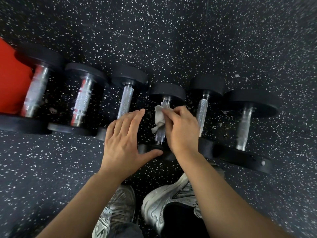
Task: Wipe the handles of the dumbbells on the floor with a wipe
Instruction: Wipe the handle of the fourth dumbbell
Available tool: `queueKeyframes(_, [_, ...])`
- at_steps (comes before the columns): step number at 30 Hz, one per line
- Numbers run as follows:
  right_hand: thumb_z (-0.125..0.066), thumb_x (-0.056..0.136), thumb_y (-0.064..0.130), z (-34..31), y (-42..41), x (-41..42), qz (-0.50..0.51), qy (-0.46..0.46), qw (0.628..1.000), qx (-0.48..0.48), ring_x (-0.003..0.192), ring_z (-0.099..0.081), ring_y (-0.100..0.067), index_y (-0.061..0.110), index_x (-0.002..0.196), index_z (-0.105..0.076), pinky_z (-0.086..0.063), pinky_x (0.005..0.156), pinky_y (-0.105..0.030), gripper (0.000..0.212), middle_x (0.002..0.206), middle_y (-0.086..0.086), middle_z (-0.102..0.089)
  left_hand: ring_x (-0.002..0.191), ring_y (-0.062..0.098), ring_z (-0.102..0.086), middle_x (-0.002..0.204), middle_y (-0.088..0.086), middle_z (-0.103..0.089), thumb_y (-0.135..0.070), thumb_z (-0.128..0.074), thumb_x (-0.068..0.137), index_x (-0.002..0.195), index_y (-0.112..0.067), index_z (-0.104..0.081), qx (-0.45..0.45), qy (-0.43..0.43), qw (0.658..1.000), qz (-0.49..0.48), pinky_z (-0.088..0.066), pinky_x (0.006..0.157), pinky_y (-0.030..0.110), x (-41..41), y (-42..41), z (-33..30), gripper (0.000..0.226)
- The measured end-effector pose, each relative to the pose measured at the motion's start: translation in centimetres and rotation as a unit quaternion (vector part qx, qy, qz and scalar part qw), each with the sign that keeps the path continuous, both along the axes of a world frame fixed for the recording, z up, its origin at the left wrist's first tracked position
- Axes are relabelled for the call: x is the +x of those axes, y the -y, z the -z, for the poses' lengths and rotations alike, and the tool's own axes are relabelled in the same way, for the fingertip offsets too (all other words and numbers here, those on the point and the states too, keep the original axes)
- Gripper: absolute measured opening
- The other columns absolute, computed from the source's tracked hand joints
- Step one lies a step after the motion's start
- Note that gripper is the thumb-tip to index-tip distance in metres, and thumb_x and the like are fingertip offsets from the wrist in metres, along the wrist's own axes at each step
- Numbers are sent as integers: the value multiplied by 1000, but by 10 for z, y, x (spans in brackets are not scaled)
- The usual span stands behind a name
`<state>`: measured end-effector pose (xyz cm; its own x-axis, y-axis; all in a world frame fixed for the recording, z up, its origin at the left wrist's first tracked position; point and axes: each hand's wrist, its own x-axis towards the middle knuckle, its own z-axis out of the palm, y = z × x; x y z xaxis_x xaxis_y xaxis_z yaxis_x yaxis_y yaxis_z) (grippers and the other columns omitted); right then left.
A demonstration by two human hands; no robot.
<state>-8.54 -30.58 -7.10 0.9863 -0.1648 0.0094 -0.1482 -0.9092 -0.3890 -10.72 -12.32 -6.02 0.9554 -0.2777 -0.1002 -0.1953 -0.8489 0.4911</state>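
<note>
Several black dumbbells with knurled chrome handles lie side by side on the speckled floor. My right hand (181, 129) presses a crumpled white wipe (159, 117) against the handle of the small middle dumbbell (167, 93). My left hand (124, 140) hovers flat with fingers spread over the near end of the dumbbell to the left (127, 98), its thumb touching the near head of the middle one. Further dumbbells lie to the right (203, 107) (245, 124) and left (84, 98) (36, 90).
A red object (12, 79) sits at the far left behind the largest dumbbell. My two grey-white sneakers (164, 200) stand on the black speckled rubber floor (188, 40) just below the row. Small bits of debris lie between the dumbbells.
</note>
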Motion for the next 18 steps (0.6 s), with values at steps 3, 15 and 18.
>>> queueKeyframes(3, [-49,101,55,-3,-5,-7,-16,-25,999,-44,88,-63,-19,34,133,-66,-48,79,-38,41,96,4,-68,148,24,-43,158,3,-48,-89,-58,72,161,-19,-31,-1,-1,1000,0,-29,121,46,0,0,1,116])
queueKeyframes(15, [-53,102,46,3,8,12,-36,-39,998,-25,88,-64,-20,33,134,-65,-53,78,-40,37,98,4,-68,146,23,-44,157,3,-48,-87,-62,72,161,-18,-32,-2,4,1000,0,-31,120,47,0,0,1,116])
queueKeyframes(18, [-59,101,39,3,13,10,-94,-38,995,-20,86,-63,-22,27,131,-70,-56,74,-42,34,96,2,-70,145,23,-45,156,3,-49,-87,-62,72,160,-17,-33,-4,8,1000,0,-31,120,46,0,0,0,116])
